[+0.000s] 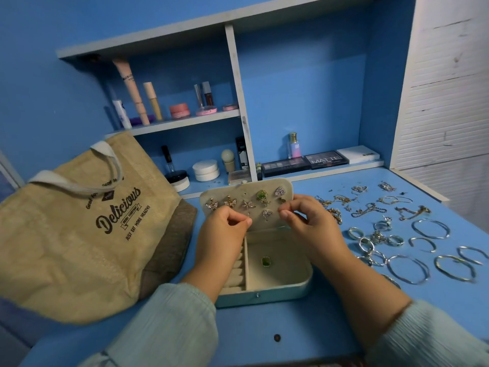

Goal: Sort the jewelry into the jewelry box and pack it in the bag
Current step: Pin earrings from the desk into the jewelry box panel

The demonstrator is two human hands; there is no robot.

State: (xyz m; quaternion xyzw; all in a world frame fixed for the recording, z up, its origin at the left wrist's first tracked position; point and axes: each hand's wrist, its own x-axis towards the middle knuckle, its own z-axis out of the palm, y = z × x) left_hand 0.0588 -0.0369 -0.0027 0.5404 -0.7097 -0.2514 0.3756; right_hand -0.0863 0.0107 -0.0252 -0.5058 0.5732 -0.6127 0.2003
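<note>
desk [330, 321]: blue top w/ a shelf unit at the back, everything sits on it
bag [87, 234]: tan tote lying flat on the left side of the desk, "Delicious" print facing up, white handles near the top, just beside the box
shelves [185, 120]: makeup tubes n pots on the upper one, palettes + a small bottle lower right
box [280, 276]: open jewelry box in the middle, right in front of the person. lid [246, 190] stands up at the back, ring rolls on the left side of the tray, bigger compartment on the right
bangles [408, 268]: silver hoops on the desk right of the box, rings [375, 237] clustered between them and the box, chains [370, 205] spread further back
left hand [225, 223]: fingers curled at the lower lid edge, thumb n forefinger pinched together, prob on a tiny earring back but too small to tell tbh
right hand [304, 215]: same deal, fingertips pinching sth small at the lid's right side, next to the pinned earrings
earrings [248, 202]: abt 8 sparkly studs pinned on the lid's inside, two rows
green stone [266, 261]: lone green piece lying in the big compartment
</note>
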